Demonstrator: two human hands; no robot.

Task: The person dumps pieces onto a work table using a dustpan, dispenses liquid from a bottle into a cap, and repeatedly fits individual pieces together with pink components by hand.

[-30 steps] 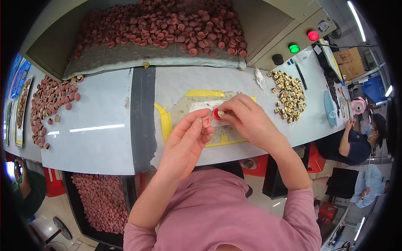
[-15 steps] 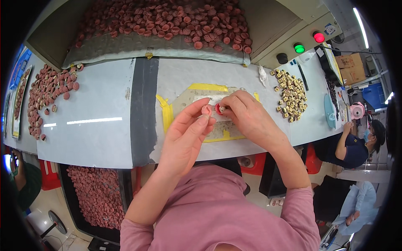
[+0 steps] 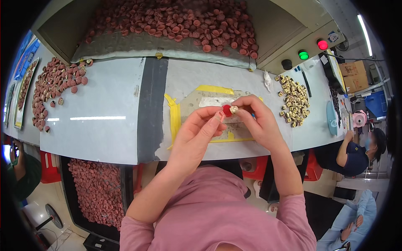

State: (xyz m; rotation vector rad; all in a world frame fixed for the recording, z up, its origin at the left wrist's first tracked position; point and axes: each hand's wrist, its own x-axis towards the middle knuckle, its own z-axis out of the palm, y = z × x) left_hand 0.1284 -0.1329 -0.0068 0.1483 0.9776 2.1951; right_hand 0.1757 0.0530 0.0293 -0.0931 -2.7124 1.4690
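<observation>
Over the taped work area, my left hand pinches a small pink cup-shaped shell between thumb and fingers. My right hand is closed on a small whitish piece at its fingertips. Between the two hands sits a bright red round piece, touching the whitish one; which hand bears it I cannot tell. Beneath them lies a grey speckled sheet edged with yellow tape, with a white strip on it.
Pink bumpy shells fill the open-fronted cabinet ahead and a black bin below left. Rounded pink pieces lie at the table's left. Small dark-and-cream blocks are heaped at right. A co-worker sits beyond them.
My right hand has turned, and its fingers now point toward the left hand. The red piece and whitish piece show more plainly between my hands. The whole view has shifted slightly.
</observation>
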